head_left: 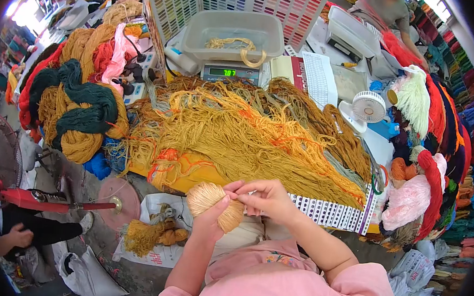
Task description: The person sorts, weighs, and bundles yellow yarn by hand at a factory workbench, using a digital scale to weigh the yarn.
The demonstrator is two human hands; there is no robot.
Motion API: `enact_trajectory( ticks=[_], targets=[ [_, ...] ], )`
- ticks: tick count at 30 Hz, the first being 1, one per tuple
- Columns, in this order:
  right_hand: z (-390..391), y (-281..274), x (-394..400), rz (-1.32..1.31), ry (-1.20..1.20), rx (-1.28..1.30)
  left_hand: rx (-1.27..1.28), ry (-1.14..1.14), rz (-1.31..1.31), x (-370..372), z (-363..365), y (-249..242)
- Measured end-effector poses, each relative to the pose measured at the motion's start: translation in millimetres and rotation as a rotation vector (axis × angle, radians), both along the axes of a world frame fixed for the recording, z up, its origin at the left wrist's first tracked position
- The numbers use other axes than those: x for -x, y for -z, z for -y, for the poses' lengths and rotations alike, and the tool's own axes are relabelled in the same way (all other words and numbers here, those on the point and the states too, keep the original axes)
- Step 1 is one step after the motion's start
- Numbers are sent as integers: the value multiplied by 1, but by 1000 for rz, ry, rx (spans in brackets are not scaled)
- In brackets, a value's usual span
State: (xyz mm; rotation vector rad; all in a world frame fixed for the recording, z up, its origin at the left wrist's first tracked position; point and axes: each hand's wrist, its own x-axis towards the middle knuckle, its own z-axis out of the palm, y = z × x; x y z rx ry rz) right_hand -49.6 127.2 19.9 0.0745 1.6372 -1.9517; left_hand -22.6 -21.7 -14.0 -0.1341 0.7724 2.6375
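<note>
My left hand (212,219) is wrapped round a bundle of pale golden thread (206,200), held just off the table's front edge. Thumb and fingers of my right hand (266,198) pinch together beside the bundle's right end, touching my left fingertips; whatever lies in that pinch is too small to make out. Beyond both hands, a wide heap of mustard-yellow yarn (237,142) with orange strands covers the table. Behind it stands a digital scale (230,73) with a green display, bearing a clear plastic tub (233,35) with a loose pale-yellow skein (234,44) inside.
Thread colour charts (176,4) stand behind the tub. A small white fan (368,106) and coloured skeins (411,195) are at right, brown and dark green skeins (87,108) at left. A red-armed floor fan (38,199) is low left. Other people are at the left and back right.
</note>
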Motion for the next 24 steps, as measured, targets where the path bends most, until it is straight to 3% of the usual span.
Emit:
enact_trajectory(
  ticks=[4, 7, 9, 12, 14, 16, 20, 22, 24],
  targets=[
    [-12, 5, 27, -163, 24, -98, -18, -82, 61, -5, 9, -5],
    [-18, 7, 57, -220, 0, -215, -200, -55, -14, -17, 36, 0],
    [-21, 7, 76, -271, -15, -290, -489, -24, 74, -32, 60, 17],
    [-22, 3, 113, -363, -24, -385, -601, -49, 53, -52, 74, 26],
    [-23, 8, 148, -888, 47, -697, -741, -106, 54, -65, 80, 27],
    [-22, 7, 180, -1002, 64, -815, -692, -89, -6, -76, 83, 29],
    [-11, 0, 223, -983, 39, -1101, -541, -31, -163, -79, 84, 27],
    [-6, 5, 242, -864, 14, -1407, -420, 0, -147, -85, 89, 27],
    [-1, 22, 249, -715, -20, -1359, -410, 24, -214, -83, 92, 27]
  ],
)
